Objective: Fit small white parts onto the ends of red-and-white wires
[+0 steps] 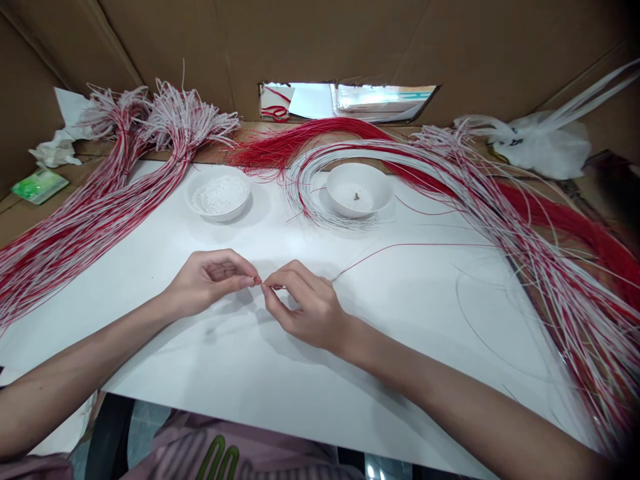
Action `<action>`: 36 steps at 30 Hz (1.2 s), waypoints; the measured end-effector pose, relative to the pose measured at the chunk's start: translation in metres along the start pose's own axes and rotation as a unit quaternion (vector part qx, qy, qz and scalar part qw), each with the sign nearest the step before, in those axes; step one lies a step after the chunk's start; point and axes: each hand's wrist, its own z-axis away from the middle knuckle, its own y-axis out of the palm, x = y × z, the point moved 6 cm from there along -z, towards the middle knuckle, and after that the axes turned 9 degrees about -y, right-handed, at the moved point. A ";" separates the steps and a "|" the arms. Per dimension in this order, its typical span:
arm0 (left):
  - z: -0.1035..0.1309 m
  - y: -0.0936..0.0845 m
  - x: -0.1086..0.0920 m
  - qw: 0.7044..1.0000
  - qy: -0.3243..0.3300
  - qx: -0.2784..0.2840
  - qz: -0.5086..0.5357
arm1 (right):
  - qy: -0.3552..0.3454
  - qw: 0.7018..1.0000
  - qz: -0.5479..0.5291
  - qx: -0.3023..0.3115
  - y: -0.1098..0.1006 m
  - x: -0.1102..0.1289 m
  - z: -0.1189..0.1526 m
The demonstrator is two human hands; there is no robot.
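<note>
Over the middle of the white table sheet, my left hand (213,280) and my right hand (307,303) meet fingertip to fingertip. Thumb and index finger of my right hand pinch a thin red wire (373,252), which trails out behind that hand and curves off to the right. My left hand is closed in a pinch at the wire's end; the tiny detail between the fingertips is too small to make out. Beyond the hands stand a white bowl (220,212) of small white pieces and a second white bowl (360,207) with a few dark bits inside.
Bundles of red and white strands (145,180) with frizzy white tops lie at left. Loose red strands (320,130) and white strands (425,150) sweep across the back to the right. A plastic bag (550,147), a green packet (40,187) and a cardboard wall (325,40) are behind.
</note>
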 end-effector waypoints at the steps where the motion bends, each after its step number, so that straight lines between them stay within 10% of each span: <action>1: 0.000 0.001 -0.001 1.000 0.006 -0.001 -0.008 | -0.001 1.000 0.000 0.001 0.000 0.000 0.000; 20: 0.010 0.006 -0.024 0.921 0.254 -0.047 -0.291 | 0.031 0.998 0.034 0.039 0.004 -0.006 0.003; 36: 0.018 0.010 -0.028 0.881 0.300 -0.060 -0.360 | 0.036 0.997 0.054 0.027 0.005 -0.005 0.004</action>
